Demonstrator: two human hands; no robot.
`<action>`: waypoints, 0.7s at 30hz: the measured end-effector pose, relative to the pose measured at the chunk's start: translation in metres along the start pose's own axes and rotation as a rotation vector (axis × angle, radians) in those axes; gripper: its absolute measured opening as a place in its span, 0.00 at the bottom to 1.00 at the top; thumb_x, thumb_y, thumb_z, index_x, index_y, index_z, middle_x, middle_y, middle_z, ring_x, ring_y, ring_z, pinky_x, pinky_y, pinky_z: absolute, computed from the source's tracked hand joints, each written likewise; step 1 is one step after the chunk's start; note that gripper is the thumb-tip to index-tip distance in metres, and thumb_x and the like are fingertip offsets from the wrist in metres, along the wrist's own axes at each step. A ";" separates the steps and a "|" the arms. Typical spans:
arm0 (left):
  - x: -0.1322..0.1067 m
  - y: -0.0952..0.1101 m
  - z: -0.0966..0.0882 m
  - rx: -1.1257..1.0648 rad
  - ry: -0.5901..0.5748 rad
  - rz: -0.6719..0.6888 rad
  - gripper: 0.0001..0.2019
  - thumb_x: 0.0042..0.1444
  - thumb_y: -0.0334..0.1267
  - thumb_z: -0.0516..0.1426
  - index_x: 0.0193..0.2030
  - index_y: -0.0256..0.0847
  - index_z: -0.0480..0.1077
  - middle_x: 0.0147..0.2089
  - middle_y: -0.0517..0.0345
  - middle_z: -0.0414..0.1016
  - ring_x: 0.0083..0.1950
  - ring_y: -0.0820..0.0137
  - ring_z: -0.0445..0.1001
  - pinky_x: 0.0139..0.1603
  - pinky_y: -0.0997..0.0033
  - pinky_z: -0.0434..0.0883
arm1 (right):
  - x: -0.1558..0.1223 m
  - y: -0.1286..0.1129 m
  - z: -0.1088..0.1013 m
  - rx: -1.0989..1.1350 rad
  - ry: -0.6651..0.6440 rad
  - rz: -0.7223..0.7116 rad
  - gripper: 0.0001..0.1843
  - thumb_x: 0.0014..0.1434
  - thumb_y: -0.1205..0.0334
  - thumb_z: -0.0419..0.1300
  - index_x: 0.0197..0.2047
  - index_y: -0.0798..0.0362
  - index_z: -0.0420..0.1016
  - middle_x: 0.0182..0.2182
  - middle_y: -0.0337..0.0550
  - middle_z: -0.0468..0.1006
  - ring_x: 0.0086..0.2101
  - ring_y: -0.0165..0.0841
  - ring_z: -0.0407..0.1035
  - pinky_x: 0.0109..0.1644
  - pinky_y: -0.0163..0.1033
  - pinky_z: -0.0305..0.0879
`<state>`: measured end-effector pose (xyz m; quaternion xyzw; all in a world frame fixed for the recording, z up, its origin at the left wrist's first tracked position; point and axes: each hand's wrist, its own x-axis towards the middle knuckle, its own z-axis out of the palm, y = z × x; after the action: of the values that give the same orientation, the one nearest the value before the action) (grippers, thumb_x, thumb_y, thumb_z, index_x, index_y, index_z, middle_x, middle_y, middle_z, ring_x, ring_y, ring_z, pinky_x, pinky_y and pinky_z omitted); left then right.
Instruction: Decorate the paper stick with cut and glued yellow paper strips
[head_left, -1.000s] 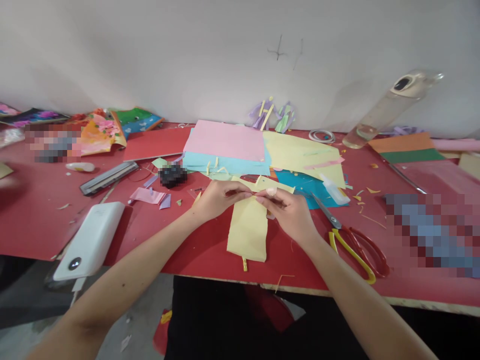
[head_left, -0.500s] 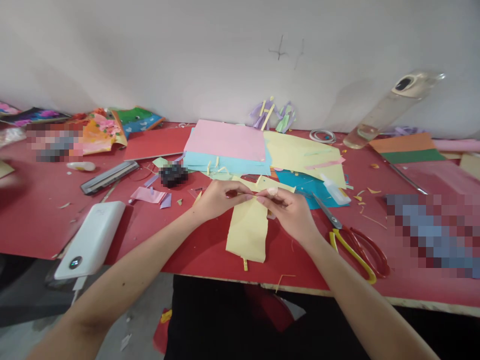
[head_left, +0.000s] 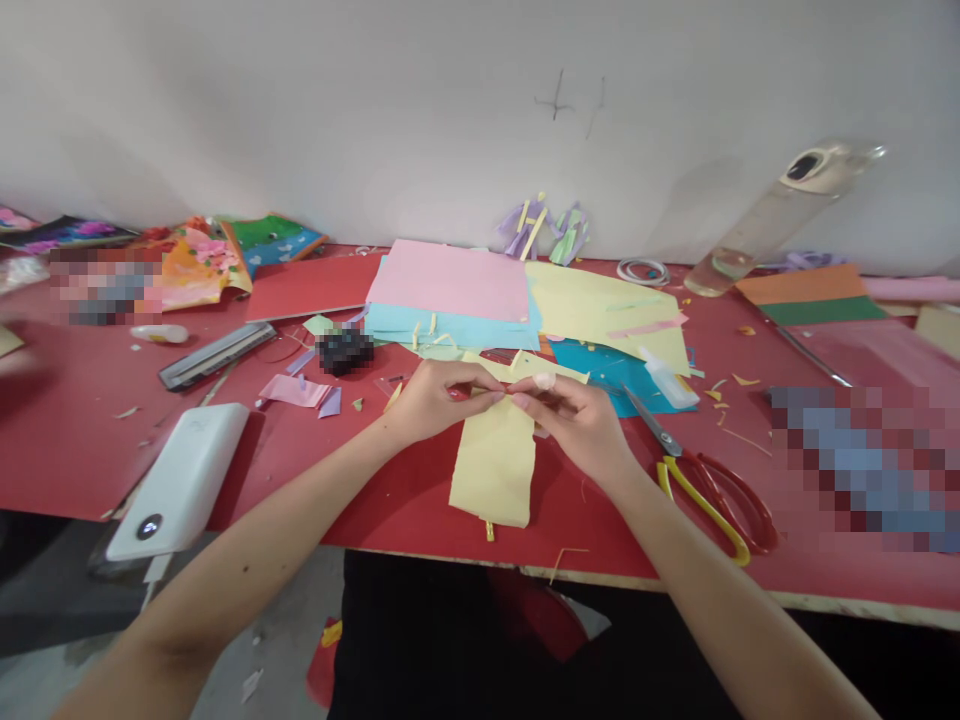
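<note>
My left hand (head_left: 450, 398) and my right hand (head_left: 574, 412) meet fingertip to fingertip over a piece of pale yellow paper (head_left: 491, 475). Both are closed in a pinch; whatever lies between the fingertips is too small or hidden to make out. A light wrap (head_left: 544, 381) sits on a finger of my right hand. The yellow paper has uneven edges, and its upper part is covered by my fingers. More pale yellow paper (head_left: 555, 367) shows just behind them. Right of my right hand lie scissors (head_left: 671, 448) with one yellow and one red handle.
Pink paper (head_left: 450, 280), light blue paper (head_left: 450, 325) and yellow paper (head_left: 615, 300) lie behind my hands. A glue bottle (head_left: 671, 383) rests on blue paper. A clear bottle (head_left: 780, 225) stands back right. A white power bank (head_left: 180, 480) sits left, near the red table's front edge (head_left: 615, 583).
The view has shifted very slightly. Both hands keep their pinch in nearly the same place over the yellow paper, with only a small movement of the fingertips.
</note>
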<state>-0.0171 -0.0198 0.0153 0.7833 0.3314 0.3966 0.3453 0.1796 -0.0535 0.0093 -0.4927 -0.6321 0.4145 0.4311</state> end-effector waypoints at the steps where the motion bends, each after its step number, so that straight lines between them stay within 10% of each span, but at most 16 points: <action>1: 0.000 0.000 0.000 0.004 0.004 0.018 0.05 0.56 0.35 0.59 0.34 0.37 0.77 0.33 0.54 0.80 0.32 0.73 0.75 0.32 0.75 0.71 | 0.000 0.000 0.000 0.021 -0.001 0.011 0.09 0.56 0.54 0.63 0.37 0.49 0.80 0.29 0.39 0.76 0.26 0.26 0.66 0.25 0.29 0.69; 10: 0.000 -0.002 -0.001 0.111 0.005 0.227 0.05 0.57 0.33 0.58 0.36 0.38 0.76 0.35 0.53 0.81 0.35 0.72 0.77 0.37 0.74 0.73 | 0.001 0.001 -0.001 0.026 -0.008 0.006 0.08 0.56 0.56 0.63 0.37 0.49 0.80 0.31 0.39 0.76 0.26 0.25 0.65 0.23 0.29 0.68; 21: 0.000 -0.007 0.000 -0.025 -0.074 -0.046 0.06 0.57 0.36 0.58 0.37 0.38 0.76 0.34 0.55 0.79 0.33 0.73 0.73 0.33 0.74 0.69 | 0.000 0.001 0.000 -0.039 -0.003 0.000 0.10 0.57 0.53 0.62 0.37 0.49 0.80 0.28 0.39 0.75 0.25 0.26 0.64 0.24 0.30 0.66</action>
<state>-0.0193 -0.0161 0.0096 0.7851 0.3313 0.3637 0.3763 0.1796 -0.0533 0.0087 -0.5005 -0.6409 0.4029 0.4202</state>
